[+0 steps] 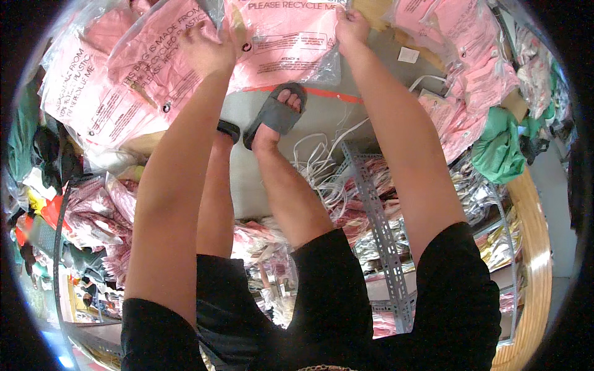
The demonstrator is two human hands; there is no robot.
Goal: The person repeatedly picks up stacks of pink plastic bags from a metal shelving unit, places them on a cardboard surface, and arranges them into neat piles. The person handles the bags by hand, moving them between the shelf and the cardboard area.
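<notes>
My right hand (351, 30) grips the right edge of a clear plastic bag (285, 51) with a folded pink garment inside. Dark printed writing covers this bag, and its top runs out of view. My left hand (207, 52) is between that bag's left side and another bagged pink garment (155, 58). Its fingers are bent over the plastic, and I cannot tell whether they pinch it. A further bagged pink garment (76, 104) lies partly under that one at the left.
More bagged pink garments (478, 60) are heaped at the right beside a green plastic bundle (499, 146). A red line (320, 92) crosses the grey floor (246, 185). Loose white straps (322, 162) lie near my sandalled foot (278, 111). Behind me stands a perforated metal rack (378, 222) with stacked packets.
</notes>
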